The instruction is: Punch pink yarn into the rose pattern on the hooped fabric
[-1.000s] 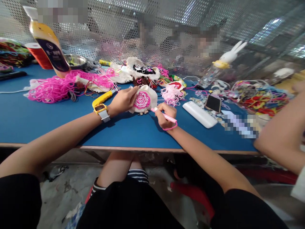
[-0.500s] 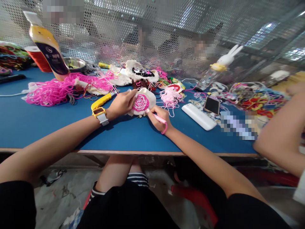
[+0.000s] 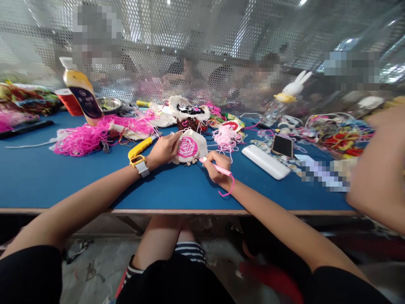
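Note:
My left hand (image 3: 165,150) pinches the left edge of a cream fabric piece (image 3: 201,143) that bears a round pink-and-white looped yarn pattern (image 3: 187,146). In my right hand (image 3: 218,166) is a pink punch needle (image 3: 222,170), gripped like a pen. Its tip points left, close to the fabric's lower right edge; whether it touches cannot be made out. Pink yarn (image 3: 228,193) trails from the tool's back end over my wrist. By my left wrist lies a yellow-handled cutter (image 3: 141,146), its handle partly behind the watch.
Bright pink yarn (image 3: 80,139) and a leaning bottle (image 3: 84,95) are at the left. Pale pink yarn (image 3: 226,137) lies behind my right hand. To the right are a white oblong case (image 3: 265,161), a dark-screened phone (image 3: 282,146) and another person's arm (image 3: 376,177).
My right hand has drawn the punch needle slightly right and away from the fabric, and more yarn hangs from its back end. My left hand keeps its hold. The camera view has shifted.

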Demonstrator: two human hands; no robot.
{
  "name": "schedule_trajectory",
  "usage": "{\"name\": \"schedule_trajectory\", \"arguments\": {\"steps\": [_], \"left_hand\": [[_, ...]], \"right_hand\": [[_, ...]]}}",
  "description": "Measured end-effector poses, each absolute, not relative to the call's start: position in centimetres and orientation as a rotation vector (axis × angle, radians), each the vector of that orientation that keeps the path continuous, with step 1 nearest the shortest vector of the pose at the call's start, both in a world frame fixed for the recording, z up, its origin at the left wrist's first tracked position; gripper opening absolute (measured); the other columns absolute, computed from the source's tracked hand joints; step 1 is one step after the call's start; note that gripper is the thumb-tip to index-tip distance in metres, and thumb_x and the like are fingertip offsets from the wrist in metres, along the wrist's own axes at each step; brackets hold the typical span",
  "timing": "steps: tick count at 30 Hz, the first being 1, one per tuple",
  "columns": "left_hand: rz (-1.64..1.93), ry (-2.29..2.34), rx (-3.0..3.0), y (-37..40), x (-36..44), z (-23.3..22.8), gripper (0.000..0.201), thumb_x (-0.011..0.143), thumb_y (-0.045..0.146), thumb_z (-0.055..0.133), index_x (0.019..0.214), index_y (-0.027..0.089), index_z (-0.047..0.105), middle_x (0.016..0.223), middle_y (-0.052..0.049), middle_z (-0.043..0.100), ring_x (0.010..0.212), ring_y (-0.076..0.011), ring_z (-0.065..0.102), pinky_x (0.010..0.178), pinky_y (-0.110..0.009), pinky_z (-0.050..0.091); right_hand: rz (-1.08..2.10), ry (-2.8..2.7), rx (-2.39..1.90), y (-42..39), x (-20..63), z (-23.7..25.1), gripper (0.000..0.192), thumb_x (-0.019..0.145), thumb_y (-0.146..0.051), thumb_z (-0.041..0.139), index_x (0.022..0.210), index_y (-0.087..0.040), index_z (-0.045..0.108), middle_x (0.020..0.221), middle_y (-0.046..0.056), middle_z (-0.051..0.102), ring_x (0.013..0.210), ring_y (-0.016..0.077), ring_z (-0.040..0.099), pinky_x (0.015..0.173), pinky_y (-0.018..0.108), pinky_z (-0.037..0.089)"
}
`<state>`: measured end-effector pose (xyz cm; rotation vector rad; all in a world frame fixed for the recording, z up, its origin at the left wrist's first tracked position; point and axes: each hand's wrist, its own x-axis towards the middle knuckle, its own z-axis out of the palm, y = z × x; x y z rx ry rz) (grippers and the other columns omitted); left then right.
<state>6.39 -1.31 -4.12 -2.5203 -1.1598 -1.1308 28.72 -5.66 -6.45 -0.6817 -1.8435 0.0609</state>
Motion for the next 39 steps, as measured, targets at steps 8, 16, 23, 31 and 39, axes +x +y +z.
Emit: {"name": "schedule_trajectory", "arguments": {"steps": [8,16,23,31,39], "left_hand": [[-1.092,-1.190,-2.496,-1.4,6.4,-4.2,0.027,0.096,0.023,0.038,0.109,0.014,0.060,0.075,-0.005,0.064,0.063,-0.0142,0.057,0.061,-0.024,0.042],[-1.125,-1.164,-2.467,-1.2,6.4,-4.3,0.027,0.098,0.024,0.038,0.108,0.013,0.060,0.070,-0.005,0.063,0.061,-0.0152,0.057,0.061,-0.025,0.041],[-1.098,-1.170,-2.462,-1.1,6.3,-4.2,0.031,0.099,0.028,0.036,0.108,0.012,0.061,0.072,-0.006,0.064,0.061,-0.0164,0.058,0.060,-0.026,0.041],[-1.117,-1.146,-2.471,-1.2,6.4,-4.0,0.034,0.101,0.032,0.033,0.105,0.013,0.061,0.069,-0.005,0.061,0.061,-0.0155,0.057,0.060,-0.026,0.042],[-1.098,-1.103,-2.428,-1.1,6.4,-4.0,0.031,0.100,0.029,0.035,0.100,0.013,0.061,0.066,-0.004,0.059,0.057,-0.0149,0.054,0.057,-0.026,0.039]], "right_hand": [[0.154,-1.863,-0.774,-5.6,28.4,-6.0,0.030,0.084,-0.021,0.053,0.057,-0.020,0.040,0.050,-0.004,0.043,0.046,0.0091,0.041,0.050,0.024,0.032],[0.325,-1.980,-0.820,-5.0,28.0,-5.6,0.025,0.085,-0.027,0.053,0.062,-0.019,0.046,0.056,-0.003,0.049,0.052,0.0100,0.045,0.055,0.024,0.035],[0.251,-1.811,-0.777,-5.3,28.8,-5.7,0.032,0.083,-0.027,0.052,0.055,-0.021,0.038,0.050,-0.004,0.041,0.047,0.0094,0.039,0.051,0.025,0.030],[0.269,-1.903,-0.810,-5.1,28.4,-5.4,0.029,0.085,-0.024,0.051,0.060,-0.021,0.037,0.054,-0.004,0.042,0.050,0.0094,0.040,0.053,0.025,0.032],[0.346,-1.962,-0.831,-4.8,28.4,-5.1,0.026,0.085,-0.026,0.052,0.063,-0.020,0.041,0.058,-0.003,0.046,0.054,0.0103,0.043,0.055,0.026,0.034]]}}
